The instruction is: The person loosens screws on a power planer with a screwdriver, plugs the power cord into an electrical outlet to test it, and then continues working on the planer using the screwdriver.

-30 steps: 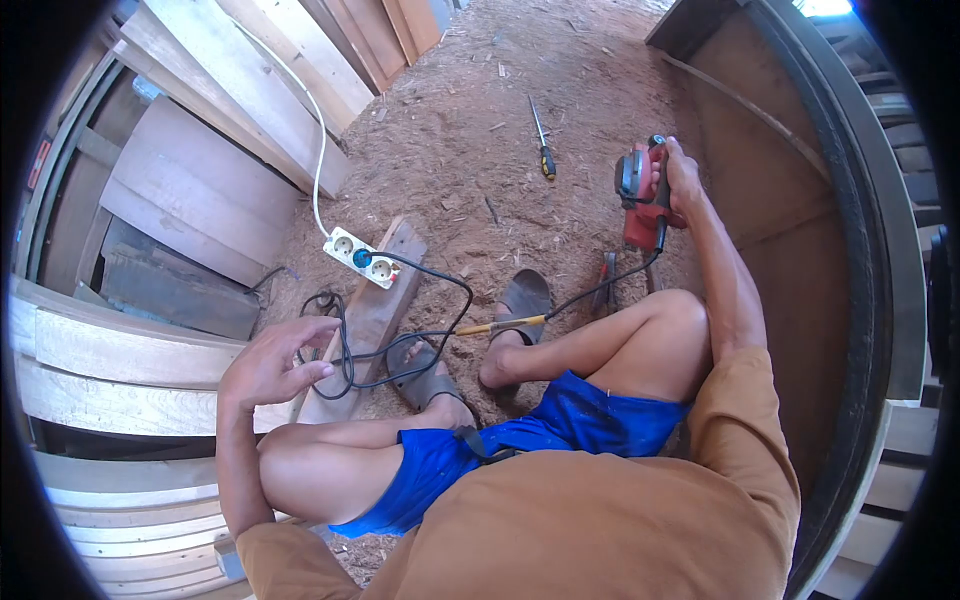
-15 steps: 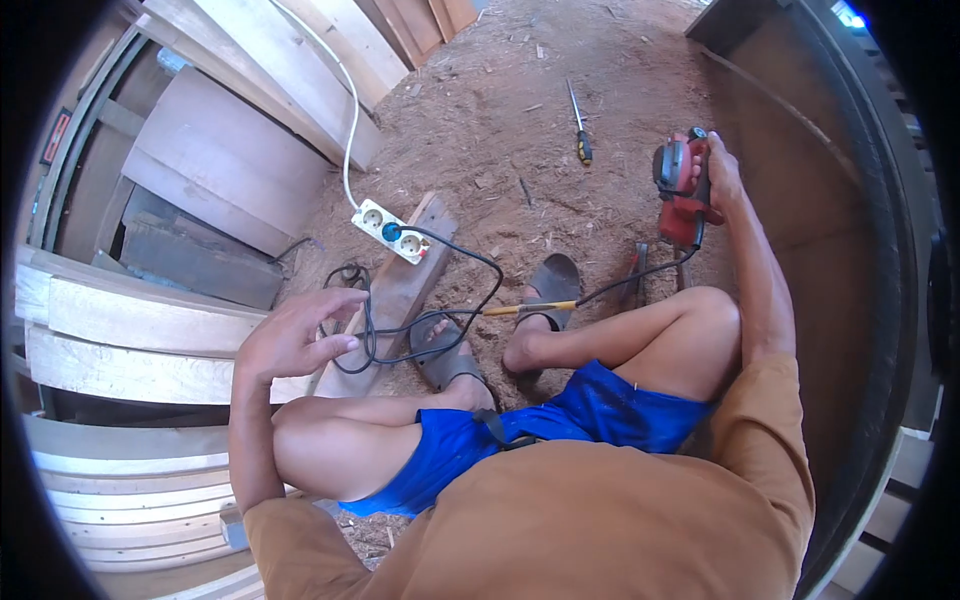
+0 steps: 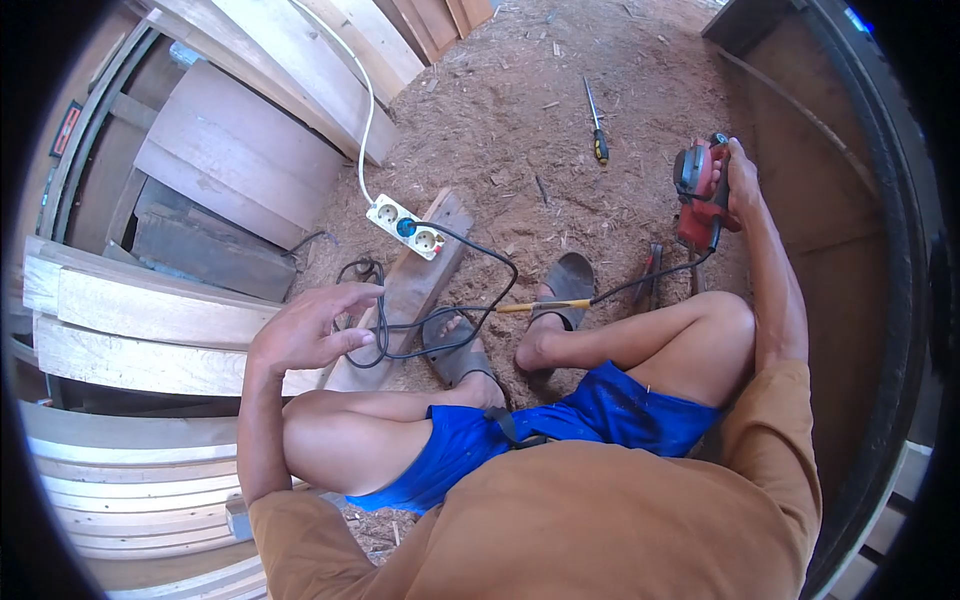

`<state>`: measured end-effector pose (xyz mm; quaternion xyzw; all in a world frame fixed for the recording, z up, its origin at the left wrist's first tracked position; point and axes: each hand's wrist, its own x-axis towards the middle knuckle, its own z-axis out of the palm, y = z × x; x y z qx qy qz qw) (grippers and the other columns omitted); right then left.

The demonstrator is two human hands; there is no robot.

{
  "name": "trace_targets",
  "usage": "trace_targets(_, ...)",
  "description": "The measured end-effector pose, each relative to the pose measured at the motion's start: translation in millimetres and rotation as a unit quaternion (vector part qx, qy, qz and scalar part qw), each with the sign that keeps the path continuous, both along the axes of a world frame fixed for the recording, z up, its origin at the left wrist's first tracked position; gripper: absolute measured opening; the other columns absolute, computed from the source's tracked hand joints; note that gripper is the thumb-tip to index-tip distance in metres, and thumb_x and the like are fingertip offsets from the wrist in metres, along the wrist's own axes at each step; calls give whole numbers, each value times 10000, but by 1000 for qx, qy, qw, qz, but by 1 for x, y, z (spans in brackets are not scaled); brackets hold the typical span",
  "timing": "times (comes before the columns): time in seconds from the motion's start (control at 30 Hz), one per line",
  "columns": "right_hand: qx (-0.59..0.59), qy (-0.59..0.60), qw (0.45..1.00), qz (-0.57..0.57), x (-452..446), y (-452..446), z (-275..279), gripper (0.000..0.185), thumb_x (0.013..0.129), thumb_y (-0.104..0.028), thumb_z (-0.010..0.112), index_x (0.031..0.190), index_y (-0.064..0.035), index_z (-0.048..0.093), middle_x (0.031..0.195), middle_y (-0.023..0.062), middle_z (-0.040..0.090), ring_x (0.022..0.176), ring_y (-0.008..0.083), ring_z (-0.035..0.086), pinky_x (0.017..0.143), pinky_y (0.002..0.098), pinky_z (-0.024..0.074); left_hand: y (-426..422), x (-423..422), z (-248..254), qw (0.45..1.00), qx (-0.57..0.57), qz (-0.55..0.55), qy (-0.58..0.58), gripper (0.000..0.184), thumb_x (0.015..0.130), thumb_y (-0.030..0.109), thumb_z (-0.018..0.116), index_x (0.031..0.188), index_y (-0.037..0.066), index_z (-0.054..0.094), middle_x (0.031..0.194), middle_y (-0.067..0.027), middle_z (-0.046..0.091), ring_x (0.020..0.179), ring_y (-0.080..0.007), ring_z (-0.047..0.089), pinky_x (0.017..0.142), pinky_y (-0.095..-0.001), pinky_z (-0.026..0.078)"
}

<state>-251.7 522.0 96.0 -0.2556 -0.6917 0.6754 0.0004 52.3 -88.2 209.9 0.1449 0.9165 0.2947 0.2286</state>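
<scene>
Red power tool (image 3: 697,222): well to the right of the power strip (image 3: 388,213), a little farther out from the seated person. Long axis runs away from the person, far end tipped slightly outward to the right. Dark round knob at the far end; black cord (image 3: 640,281) leaves the near end. Grey, rounded flank faces the power strip side. Whether its underside touches the ground: cannot tell.

Right hand (image 3: 741,182): closed round the tool's handle, arm stretched out. Left hand (image 3: 308,332): released, fingers loosely bent, thumb apart; nearer the person than the power strip and to its left, close by the black cord's loops. Contact with the cord unclear.

Power strip lies at a slant on a rough plank (image 3: 412,296), blue plug (image 3: 405,228) in its middle socket; white cable (image 3: 371,112) runs off its far end. Yellow length (image 3: 545,305) along the black cord, by the sandals (image 3: 568,277), right of the strip and nearer the person. Screwdriver (image 3: 600,146) right of the strip and farther out, handle toward the person.

Ground (image 3: 490,160): brown, strewn with shavings. Stacked pale boards (image 3: 150,335) left of the strip; large dark panel (image 3: 805,190) far right.
</scene>
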Motion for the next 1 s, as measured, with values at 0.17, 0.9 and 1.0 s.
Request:
trace_targets(0.17,-2,-18,1000,-6,2,-4,0,412,1079,-552,505,954,-177,620,694,-53,559,522,91,517,480,285,456,3,-2,3,1000,-4,-5,-3,605,905,324,759,1416,45,594,1244,-199,713,1131,-377,693,969,-472,537)
trace_targets(0.9,3,-21,1000,14,4,-4,3,400,1086,-525,508,954,-164,620,707,-39,584,532,111,544,484,294,475,-6,2,-5,1000,4,2,8,649,876,241,796,1451,30,582,1253,-178,722,1084,-311,721,956,-437,569)
trace_targets(1.0,-10,-14,1000,-7,4,-4,4,400,1089,-523,508,957,-163,619,702,-38,579,532,110,540,482,292,472,-5,2,-5,1000,9,4,5,649,875,245,796,1449,29,585,1243,-181,725,1078,-313,723,951,-437,571)
